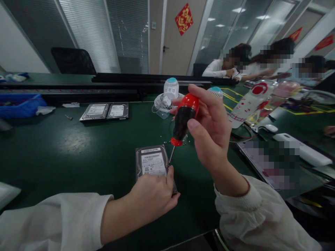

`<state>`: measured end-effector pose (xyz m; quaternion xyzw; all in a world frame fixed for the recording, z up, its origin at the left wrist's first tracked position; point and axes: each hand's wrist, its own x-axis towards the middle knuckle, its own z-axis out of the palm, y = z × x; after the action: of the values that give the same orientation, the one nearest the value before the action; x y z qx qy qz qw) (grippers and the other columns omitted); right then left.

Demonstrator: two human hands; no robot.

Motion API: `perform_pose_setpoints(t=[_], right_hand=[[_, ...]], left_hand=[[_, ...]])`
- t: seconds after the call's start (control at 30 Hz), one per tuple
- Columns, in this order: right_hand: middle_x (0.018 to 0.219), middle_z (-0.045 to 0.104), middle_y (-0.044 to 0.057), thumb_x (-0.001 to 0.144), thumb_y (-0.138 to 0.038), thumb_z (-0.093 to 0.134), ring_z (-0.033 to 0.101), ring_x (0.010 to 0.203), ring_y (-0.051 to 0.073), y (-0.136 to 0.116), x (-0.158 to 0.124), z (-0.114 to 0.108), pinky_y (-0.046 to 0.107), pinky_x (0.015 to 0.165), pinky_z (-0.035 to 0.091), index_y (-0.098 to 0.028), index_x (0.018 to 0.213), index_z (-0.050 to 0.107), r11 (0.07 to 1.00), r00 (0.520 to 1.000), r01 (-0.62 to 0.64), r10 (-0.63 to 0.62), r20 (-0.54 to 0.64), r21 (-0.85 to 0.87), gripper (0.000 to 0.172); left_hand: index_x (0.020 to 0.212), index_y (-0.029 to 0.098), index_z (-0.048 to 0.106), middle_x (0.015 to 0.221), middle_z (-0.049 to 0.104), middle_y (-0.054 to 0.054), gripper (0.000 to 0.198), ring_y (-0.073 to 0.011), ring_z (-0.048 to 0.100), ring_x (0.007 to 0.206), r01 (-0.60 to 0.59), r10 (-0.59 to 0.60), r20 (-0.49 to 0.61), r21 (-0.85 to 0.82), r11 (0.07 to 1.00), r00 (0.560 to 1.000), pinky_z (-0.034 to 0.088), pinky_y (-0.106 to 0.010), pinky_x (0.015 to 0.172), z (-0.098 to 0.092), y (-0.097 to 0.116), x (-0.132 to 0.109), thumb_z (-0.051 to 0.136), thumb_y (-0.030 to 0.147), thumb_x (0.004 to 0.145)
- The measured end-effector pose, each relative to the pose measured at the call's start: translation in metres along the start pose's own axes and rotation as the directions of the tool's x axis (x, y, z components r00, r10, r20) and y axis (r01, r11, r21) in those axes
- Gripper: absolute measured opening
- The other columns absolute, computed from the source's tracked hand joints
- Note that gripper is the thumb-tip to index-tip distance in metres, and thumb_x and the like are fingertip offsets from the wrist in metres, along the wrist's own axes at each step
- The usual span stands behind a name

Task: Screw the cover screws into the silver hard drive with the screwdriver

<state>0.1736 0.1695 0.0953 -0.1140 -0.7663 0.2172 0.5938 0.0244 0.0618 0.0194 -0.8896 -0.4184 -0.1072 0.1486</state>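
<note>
My right hand [211,129] is closed round a screwdriver [183,120] with a red and black handle. The shaft slants down, and its tip is at the right edge of a hard drive [153,158] lying label up on the table. Over the lower part of that drive, my left hand [154,195] grips it, with a fingertip beside the screwdriver's tip. The near end of the drive is mostly hidden by this hand. Several small screws [185,141] lie scattered just beyond the drive.
Two more hard drives [106,111] lie side by side at the back left, near a blue bin [21,104]. A small white fan [171,92] stands behind the screwdriver. Bottles [251,101], a tablet-like screen [269,164] and cables occupy the right. Other people sit far right.
</note>
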Motion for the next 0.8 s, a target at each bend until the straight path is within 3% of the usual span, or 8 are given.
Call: perform_pose_setpoints(t=[0.1,0.2,0.37,0.57,0.8], right_hand=[[0.130,0.061,0.004,0.093,-0.038,0.070,0.066,0.106,0.022,0.0002,0.0014,-0.0002,0.038,0.090,0.061,-0.037,0.136,0.060,0.994,0.994,0.087,-0.091,-0.061,-0.062,0.045],[0.125,0.061,0.004,0.092,-0.041,0.071,0.065,0.103,0.022,-0.0015,0.0019,-0.0004,0.037,0.085,0.061,-0.037,0.133,0.061,0.992,0.993,0.072,-0.081,-0.083,-0.100,0.043],[0.137,0.061,0.002,0.096,-0.029,0.058,0.062,0.124,0.026,-0.0047,0.0009,0.0011,0.047,0.098,0.061,-0.039,0.139,0.059,0.998,1.000,-0.010,0.010,-0.006,0.058,0.045],[0.121,0.061,0.003,0.086,-0.036,0.077,0.067,0.092,0.019,-0.0031,0.0013,0.0008,0.032,0.073,0.062,-0.038,0.130,0.065,0.997,0.992,0.046,-0.054,-0.117,-0.069,0.046],[0.131,0.064,0.003,0.098,-0.041,0.055,0.068,0.113,0.026,-0.0079,-0.0011,0.0015,0.046,0.089,0.065,-0.040,0.141,0.055,0.997,0.998,-0.061,0.060,-0.018,-0.042,0.043]], left_hand=[[0.129,-0.002,0.071,0.077,0.079,-0.018,0.067,-0.0260,0.074,0.059,-0.001,0.001,0.001,-0.002,1.000,1.000,0.055,-0.032,0.046,-0.0002,0.0000,0.0004,0.069,0.052,0.090],[0.129,-0.003,0.071,0.078,0.079,-0.018,0.067,-0.0267,0.074,0.059,-0.005,0.005,-0.009,-0.005,1.000,1.000,0.056,-0.033,0.046,-0.0008,-0.0004,0.0013,0.070,0.052,0.090],[0.130,-0.003,0.070,0.078,0.079,-0.019,0.067,-0.0268,0.074,0.060,-0.004,0.004,0.000,0.001,1.000,1.000,0.055,-0.033,0.046,-0.0006,-0.0004,0.0012,0.069,0.051,0.091],[0.129,-0.003,0.070,0.078,0.078,-0.018,0.067,-0.0266,0.073,0.059,-0.007,0.007,-0.010,0.008,1.000,1.000,0.054,-0.034,0.046,0.0021,0.0003,-0.0002,0.068,0.052,0.091],[0.131,-0.004,0.069,0.076,0.078,-0.017,0.068,-0.0257,0.072,0.056,-0.001,0.000,-0.011,-0.007,1.000,1.000,0.052,-0.033,0.042,0.0016,-0.0001,0.0005,0.067,0.052,0.092]])
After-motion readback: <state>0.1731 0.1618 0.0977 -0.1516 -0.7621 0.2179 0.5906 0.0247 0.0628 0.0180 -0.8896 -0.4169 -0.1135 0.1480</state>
